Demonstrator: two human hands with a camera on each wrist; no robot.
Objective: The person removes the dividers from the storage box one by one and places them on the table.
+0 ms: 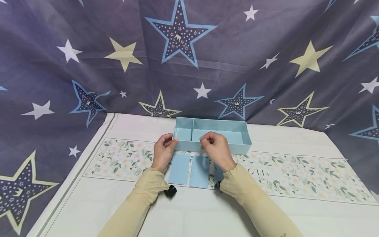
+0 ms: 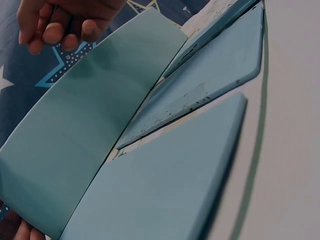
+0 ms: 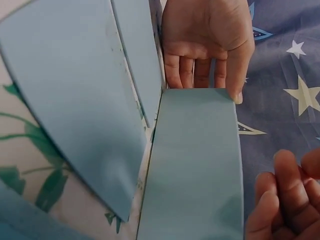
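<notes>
A light blue divided box stands on the table, a partition near its left end making a small and a long compartment. My left hand grips its left end; in the right wrist view the thumb lies on the rim corner, fingers along the end wall. Over the front wall is my right hand, its fingers loosely curled with nothing visible between them, also in the left wrist view. In front of the box lie flat blue panels, one left, one middle, one partly hidden by the right wrist.
A white tablecloth with a floral printed band covers the table. Behind the box hangs a dark star-patterned curtain. Black wrist devices sit under both cuffs.
</notes>
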